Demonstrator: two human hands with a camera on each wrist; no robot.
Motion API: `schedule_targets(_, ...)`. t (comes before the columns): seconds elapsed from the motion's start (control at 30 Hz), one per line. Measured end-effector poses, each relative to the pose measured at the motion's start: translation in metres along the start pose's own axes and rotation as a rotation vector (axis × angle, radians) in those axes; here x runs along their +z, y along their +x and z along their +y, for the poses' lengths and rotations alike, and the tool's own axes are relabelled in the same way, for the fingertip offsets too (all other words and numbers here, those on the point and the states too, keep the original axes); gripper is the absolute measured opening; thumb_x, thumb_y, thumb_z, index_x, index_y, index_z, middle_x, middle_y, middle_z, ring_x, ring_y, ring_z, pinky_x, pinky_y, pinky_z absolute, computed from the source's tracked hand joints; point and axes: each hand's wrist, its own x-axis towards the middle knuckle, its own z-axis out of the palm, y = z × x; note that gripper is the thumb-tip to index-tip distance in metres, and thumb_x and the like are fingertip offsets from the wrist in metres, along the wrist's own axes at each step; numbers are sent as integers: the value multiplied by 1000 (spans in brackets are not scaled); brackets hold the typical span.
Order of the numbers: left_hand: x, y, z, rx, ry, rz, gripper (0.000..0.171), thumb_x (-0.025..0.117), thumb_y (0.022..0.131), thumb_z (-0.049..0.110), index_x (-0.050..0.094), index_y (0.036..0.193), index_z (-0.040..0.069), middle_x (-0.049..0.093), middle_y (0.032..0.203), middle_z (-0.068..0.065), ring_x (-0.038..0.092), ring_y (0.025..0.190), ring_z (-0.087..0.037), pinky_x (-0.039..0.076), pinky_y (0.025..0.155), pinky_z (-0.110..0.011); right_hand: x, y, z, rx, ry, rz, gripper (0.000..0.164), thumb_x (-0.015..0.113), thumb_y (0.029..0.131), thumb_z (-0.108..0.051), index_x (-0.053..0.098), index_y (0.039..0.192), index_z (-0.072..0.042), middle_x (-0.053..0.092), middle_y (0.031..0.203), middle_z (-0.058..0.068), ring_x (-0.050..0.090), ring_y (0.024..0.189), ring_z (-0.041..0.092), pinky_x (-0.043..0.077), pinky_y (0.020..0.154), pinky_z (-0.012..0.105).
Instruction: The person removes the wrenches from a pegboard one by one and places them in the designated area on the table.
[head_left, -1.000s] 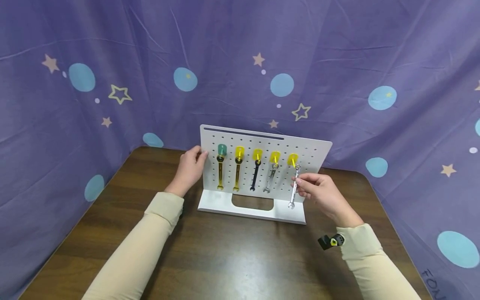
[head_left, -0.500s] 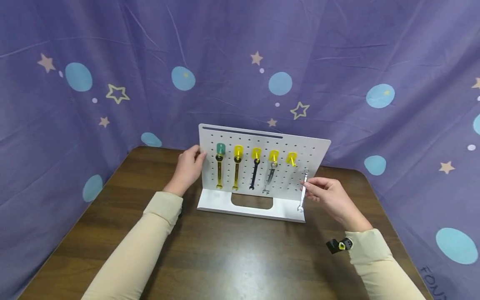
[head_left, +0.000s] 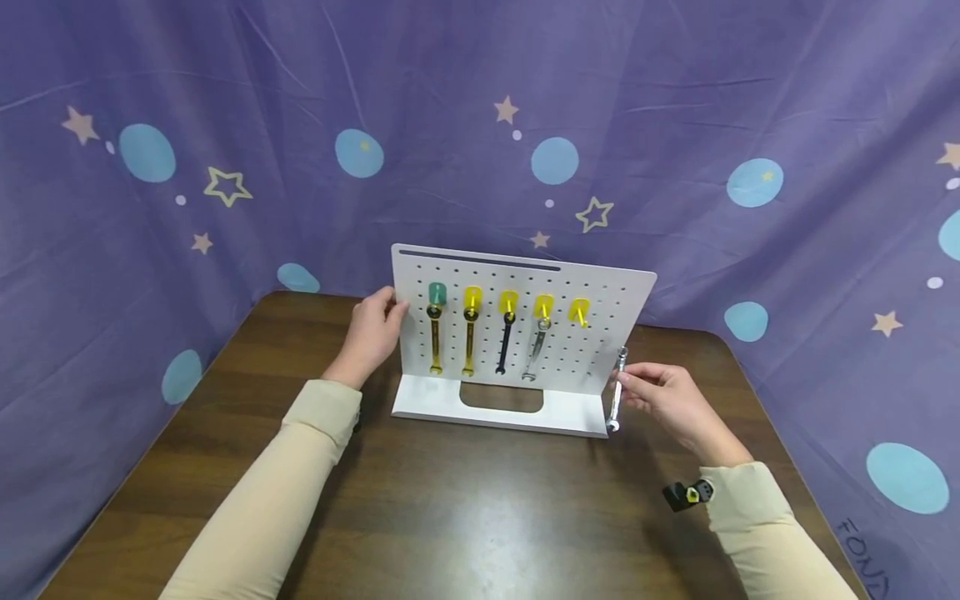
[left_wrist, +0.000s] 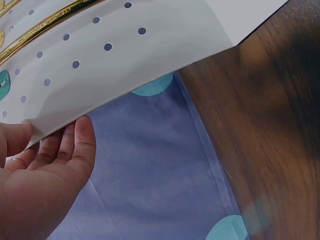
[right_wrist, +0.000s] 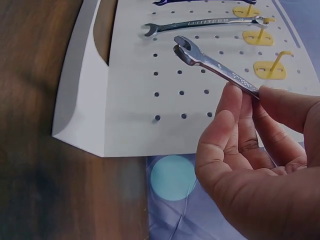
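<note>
A silver combination wrench (head_left: 617,396) is pinched between the thumb and fingers of my right hand (head_left: 670,406), off the right edge of the white pegboard (head_left: 558,362). In the right wrist view the wrench (right_wrist: 220,69) shows its open-end jaw pointing up and left. My left hand (head_left: 371,333) grips the board's left edge, the thumb in front and the fingers behind, as the left wrist view shows. Several wrenches hang on hooks: two gold ones, a black wrench (head_left: 506,343) and a silver wrench (head_left: 536,348). The rightmost yellow hook (head_left: 579,312) bears nothing.
The pegboard stands on its white foot (head_left: 427,398) on a dark wooden table (head_left: 420,500). One hook (head_left: 437,293) is green; the others are yellow. Behind the table hangs a purple curtain (head_left: 450,183) with stars and blue dots.
My right hand has carried the silver wrench away from the rightmost yellow hook, rightward past the board's edge. The left hand keeps its place on the board.
</note>
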Motion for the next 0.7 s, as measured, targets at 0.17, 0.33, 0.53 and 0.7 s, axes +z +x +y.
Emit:
schedule_targets(0.17, 1, 0, 0, -6, -2, 2, 15, 55, 106, 10, 60, 102, -3, 63, 91, -19, 58, 82, -32, 48, 69, -43, -4, -3, 8, 32, -2, 2, 24, 69, 98, -6, 65, 111, 14, 71, 99, 16, 68, 78, 17, 57, 72, 29)
schedule_targets(0.33, 1, 0, 1, -13, -10, -6, 16, 55, 106, 11, 60, 104, -4, 64, 93, -20, 59, 84, -32, 49, 70, -44, -9, -7, 15, 61, -24, 11, 34, 68, 99, -6, 59, 117, 21, 72, 98, 15, 68, 78, 18, 57, 70, 28)
schedule_targets(0.53, 1, 0, 2, -19, -10, -3, 15, 56, 106, 11, 60, 102, -3, 62, 90, -19, 58, 82, -31, 48, 68, -42, -11, -10, 24, 70, -59, 24, 30, 68, 99, -6, 62, 115, 19, 72, 100, 20, 67, 77, 17, 58, 72, 31)
schedule_targets(0.7, -1, -2, 3, -14, -10, -2, 15, 56, 106, 10, 60, 101, -3, 61, 88, -18, 57, 81, -30, 47, 68, -42, -11, -10, 29, 84, -76, 34, 28, 66, 99, -2, 61, 115, 20, 70, 103, 26, 68, 79, 17, 58, 76, 36)
